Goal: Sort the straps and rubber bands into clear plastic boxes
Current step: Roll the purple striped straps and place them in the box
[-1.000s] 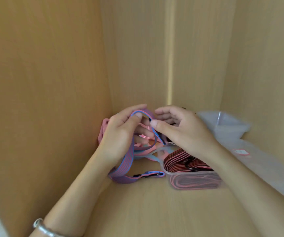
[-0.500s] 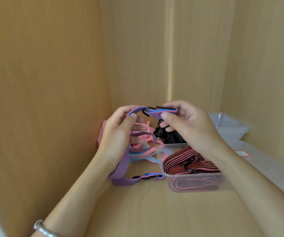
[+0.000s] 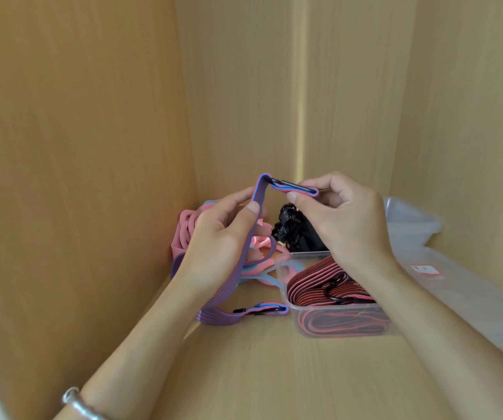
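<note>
Left forearm [image 3: 141, 356] and right forearm [image 3: 450, 325] were bare; a silver bangle [image 3: 76, 403] circled the left wrist.

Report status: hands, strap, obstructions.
Left hand pinches purple strap, right hand pinches its hooked end. Strap end raised, not boxed. Clear box holds red-black straps; path open.

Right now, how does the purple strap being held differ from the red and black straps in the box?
The purple strap has blue and pink edges; the red and black straps are dark with red stripes. The purple strap is pinched by the left hand and right hand, outside the clear plastic box; the red and black straps lie folded inside it. Both are flat with black hooks.
</note>
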Available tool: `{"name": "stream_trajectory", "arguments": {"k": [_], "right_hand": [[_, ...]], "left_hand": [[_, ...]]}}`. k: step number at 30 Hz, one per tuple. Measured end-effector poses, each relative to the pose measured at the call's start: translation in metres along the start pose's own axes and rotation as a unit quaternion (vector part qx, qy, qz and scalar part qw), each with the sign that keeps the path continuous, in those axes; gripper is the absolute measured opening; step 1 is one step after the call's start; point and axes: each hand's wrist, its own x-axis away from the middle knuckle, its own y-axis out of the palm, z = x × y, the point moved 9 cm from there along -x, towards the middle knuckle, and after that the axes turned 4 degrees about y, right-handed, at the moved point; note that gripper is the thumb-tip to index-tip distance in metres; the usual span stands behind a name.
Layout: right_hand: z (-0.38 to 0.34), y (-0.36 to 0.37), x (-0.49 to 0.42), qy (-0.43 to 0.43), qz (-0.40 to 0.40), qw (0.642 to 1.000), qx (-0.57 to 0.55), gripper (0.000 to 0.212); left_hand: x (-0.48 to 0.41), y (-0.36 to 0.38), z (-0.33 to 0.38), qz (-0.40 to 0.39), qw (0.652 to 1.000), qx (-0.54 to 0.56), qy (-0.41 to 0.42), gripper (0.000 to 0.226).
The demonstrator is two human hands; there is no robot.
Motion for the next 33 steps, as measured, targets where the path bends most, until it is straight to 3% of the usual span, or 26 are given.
{"name": "stream_trajectory", "arguments": {"k": [5, 10, 15, 19, 22, 24, 26, 33], "right_hand": [[-0.009, 0.014, 0.009, -0.070, -0.018, 0.997, 0.032, 0.018], [-0.012, 0.042, 0.021, -0.127, -0.125, 0.979, 0.098, 0.026], [-0.018, 0.041, 0.021, -0.135, -0.152, 0.973, 0.112, 0.018], [-0.011, 0.025, 0.008, -0.037, -0.120, 0.992, 0.019, 0.004], [-0.002, 0.019, 0.003, 0.041, -0.127, 0.990, -0.048, 0.025], [0.003, 0.025, 0.005, 0.082, -0.171, 0.980, -0.066, 0.022], [0.005, 0.028, 0.007, 0.091, -0.185, 0.976, -0.069, 0.009], [0.005, 0.015, 0.000, 0.099, -0.084, 0.981, -0.147, 0.015]], "left_hand": [[0.002, 0.004, -0.007, -0.010, 0.997, 0.067, -0.033, 0.030], [0.001, 0.006, -0.006, -0.024, 0.992, 0.121, -0.023, 0.034], [0.001, 0.010, -0.003, -0.058, 0.994, 0.091, -0.012, 0.031], [-0.001, 0.007, 0.000, -0.055, 0.996, 0.072, 0.009, 0.034], [0.000, 0.006, 0.002, -0.068, 0.996, 0.045, 0.018, 0.038], [0.001, 0.009, 0.005, -0.094, 0.995, 0.016, 0.029, 0.032], [0.001, 0.011, 0.008, -0.109, 0.993, -0.008, 0.038, 0.026], [-0.001, 0.007, 0.003, -0.095, 0.994, -0.040, 0.020, 0.032]]}}
